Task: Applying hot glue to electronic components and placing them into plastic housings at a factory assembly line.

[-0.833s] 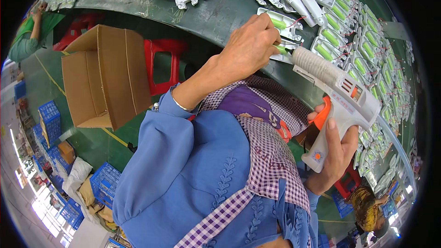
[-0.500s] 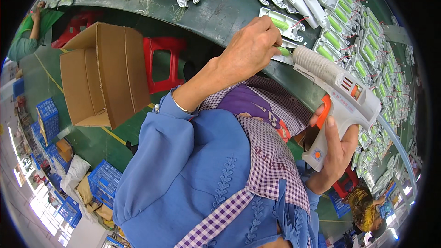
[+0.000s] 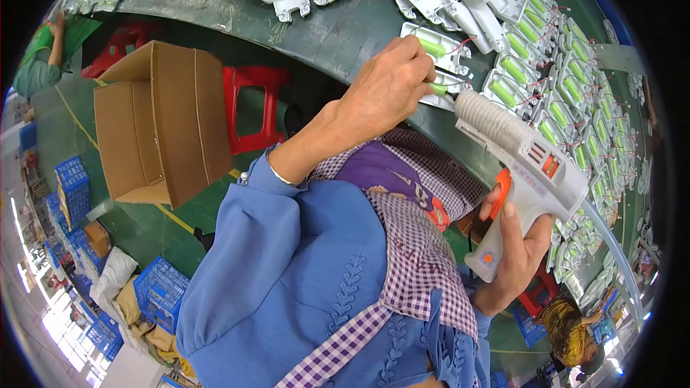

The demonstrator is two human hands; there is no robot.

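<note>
The right hand [image 3: 519, 257] grasped the glue gun [image 3: 535, 172] by its handle. Just beside the gun's nozzle [image 3: 452, 95] lay a green cylinder [image 3: 438, 89] in a white casing [image 3: 435, 101]; the left hand [image 3: 388, 86] adjoined it, grip undeterminable, fingertips hidden.

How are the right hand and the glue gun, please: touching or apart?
Touching. The head view shows the right hand gripping the glue gun by its handle.
</note>
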